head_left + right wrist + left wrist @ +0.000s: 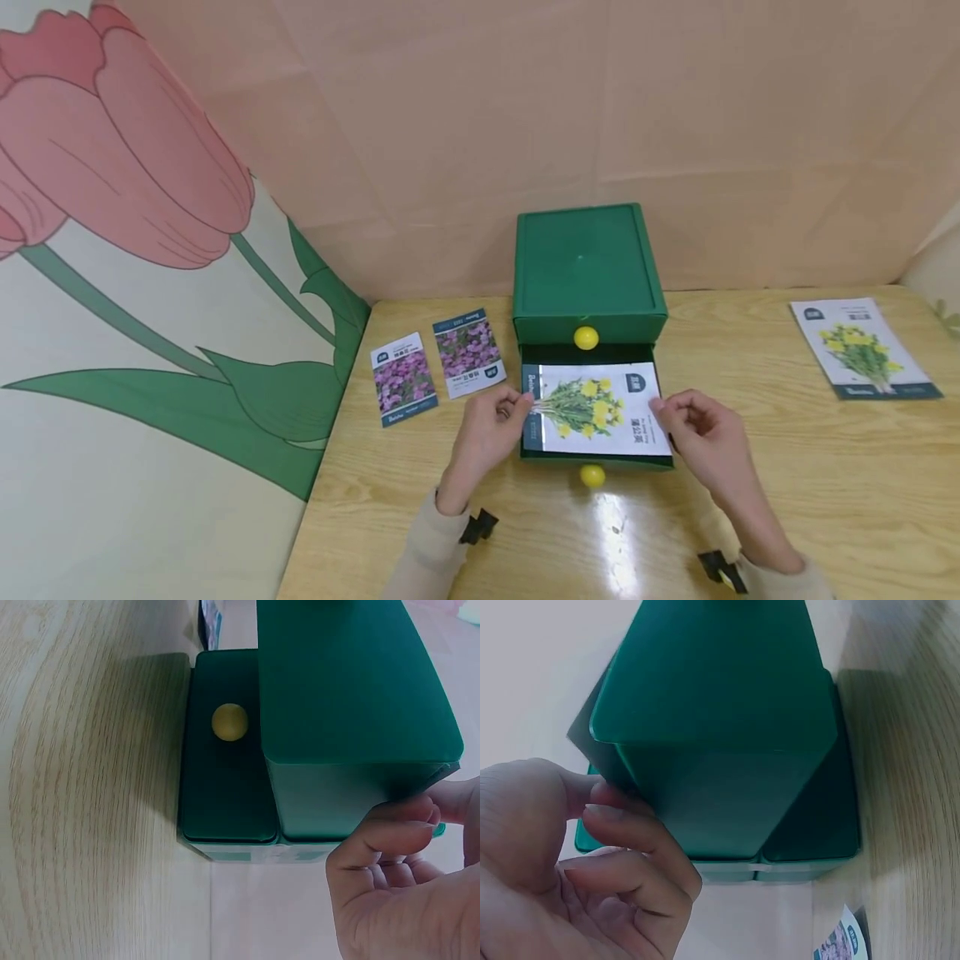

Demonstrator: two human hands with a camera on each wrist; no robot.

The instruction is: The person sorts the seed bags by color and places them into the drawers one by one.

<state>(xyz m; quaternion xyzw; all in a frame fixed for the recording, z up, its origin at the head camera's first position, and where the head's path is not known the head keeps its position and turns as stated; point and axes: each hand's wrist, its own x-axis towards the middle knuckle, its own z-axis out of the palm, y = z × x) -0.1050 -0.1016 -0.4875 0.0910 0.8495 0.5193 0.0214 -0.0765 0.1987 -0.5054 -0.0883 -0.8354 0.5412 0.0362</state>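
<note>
A seed packet with yellow flowers [592,408] lies sideways over the pulled-out drawer of a green drawer box [585,258]. Pinching the packet's left end between thumb and forefinger is my left hand [489,427]. My right hand [708,435] pinches the opposite end near the drawer's right side. Below the packet, the drawer's front carries a yellow knob [592,476]. Seen from below in both wrist views, the drawer [352,682] juts out beside my curled fingers. Most of the drawer's inside is hidden under the packet.
Two packets with purple flowers, one nearer [405,382] and one farther [468,354], lie left of the box. Far right on the wooden table [750,350] is another yellow-flower packet [862,348]. A pink cloth wall [420,167] stands behind the box.
</note>
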